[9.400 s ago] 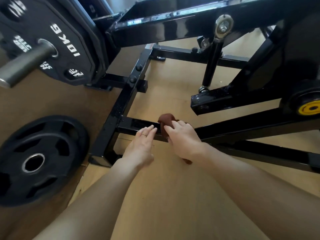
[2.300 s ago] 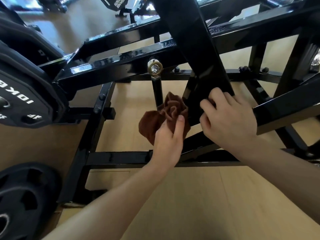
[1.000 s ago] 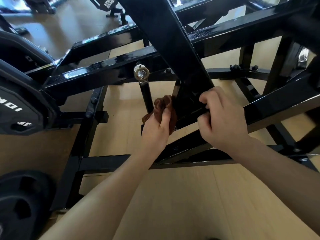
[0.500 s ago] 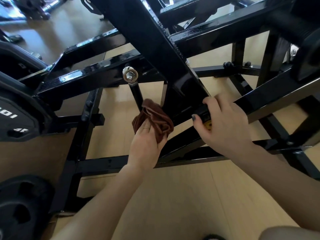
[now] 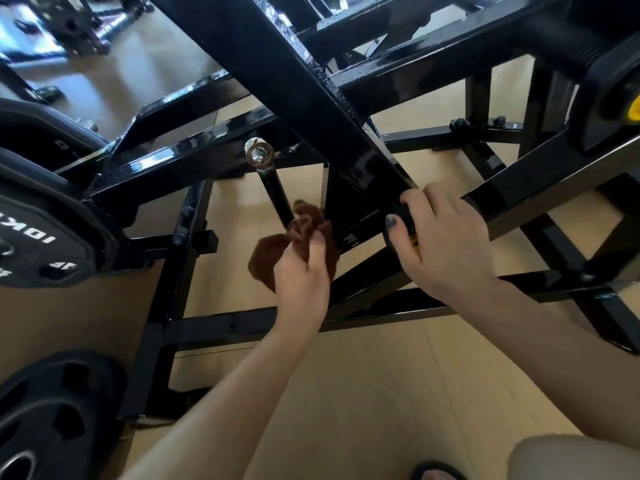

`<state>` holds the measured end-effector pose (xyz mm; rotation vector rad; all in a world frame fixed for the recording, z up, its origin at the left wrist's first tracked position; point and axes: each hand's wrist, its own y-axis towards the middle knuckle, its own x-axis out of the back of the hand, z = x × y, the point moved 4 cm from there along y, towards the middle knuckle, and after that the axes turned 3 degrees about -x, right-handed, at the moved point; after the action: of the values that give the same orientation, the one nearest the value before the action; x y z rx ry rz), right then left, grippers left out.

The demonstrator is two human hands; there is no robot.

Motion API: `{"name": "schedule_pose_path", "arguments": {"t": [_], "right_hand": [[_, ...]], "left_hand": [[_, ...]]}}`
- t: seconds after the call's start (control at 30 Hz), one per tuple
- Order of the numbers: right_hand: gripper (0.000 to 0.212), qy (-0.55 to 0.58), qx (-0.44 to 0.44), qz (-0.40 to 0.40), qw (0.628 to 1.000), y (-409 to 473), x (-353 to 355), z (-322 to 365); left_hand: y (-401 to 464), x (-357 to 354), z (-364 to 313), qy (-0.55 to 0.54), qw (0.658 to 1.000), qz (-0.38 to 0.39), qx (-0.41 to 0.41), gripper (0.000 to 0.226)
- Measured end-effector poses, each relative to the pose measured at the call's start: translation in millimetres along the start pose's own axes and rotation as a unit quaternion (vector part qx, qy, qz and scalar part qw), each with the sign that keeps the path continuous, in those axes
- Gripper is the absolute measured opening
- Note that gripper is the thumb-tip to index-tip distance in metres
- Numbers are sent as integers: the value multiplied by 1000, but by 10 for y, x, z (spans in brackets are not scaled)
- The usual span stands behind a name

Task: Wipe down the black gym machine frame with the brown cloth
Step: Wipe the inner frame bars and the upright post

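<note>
The black gym machine frame fills the upper view, with a thick diagonal beam crossing from top left to centre right. My left hand is closed around the bunched brown cloth, which sits against the thin black rod below a shiny bolt eye, just left of the beam's lower end. My right hand grips the lower end of the diagonal beam, thumb curled over a round black part with a yellow spot behind it.
A 10 kg black weight plate hangs on the left, and another plate lies on the wooden floor at bottom left. Low frame bars cross the floor ahead. A yellow-centred roller sits top right. My knee shows bottom right.
My left hand has shifted the cloth slightly down along the thin rod, and more cloth hangs out to the left. My right hand stays on the beam's lower end. The view tilted up.
</note>
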<state>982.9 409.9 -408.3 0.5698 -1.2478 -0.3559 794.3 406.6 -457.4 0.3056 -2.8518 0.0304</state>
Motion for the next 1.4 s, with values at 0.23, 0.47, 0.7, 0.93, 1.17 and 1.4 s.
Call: {"name": "schedule_pose_path", "arguments": {"t": [0.23,0.47,0.7,0.93,1.17,1.4], "right_hand": [[49,13,-24,-22,999,-10,0,21],[32,27,2,-38,999,-14,-36,-26],[42,87,-33,-17,996,24,57,-57],[42,75,-40,7,996,17,38,-53],[37,75,-40,-6,996,-4,27,-65],[40,113,-52,4,992,-21,27,-70]], "left_hand": [[-140,-191,-884,-161,982,-17,-102,27],[-260,-462,-1071,-61,971,-16,-229,73],[207,-539,-982,398,769,-126,-484,43],[207,-137,-763,532,632,-59,-561,42],[350,-233,-1096,611,496,-23,-616,53],[304,-81,-806,773,256,107,-570,65]]}}
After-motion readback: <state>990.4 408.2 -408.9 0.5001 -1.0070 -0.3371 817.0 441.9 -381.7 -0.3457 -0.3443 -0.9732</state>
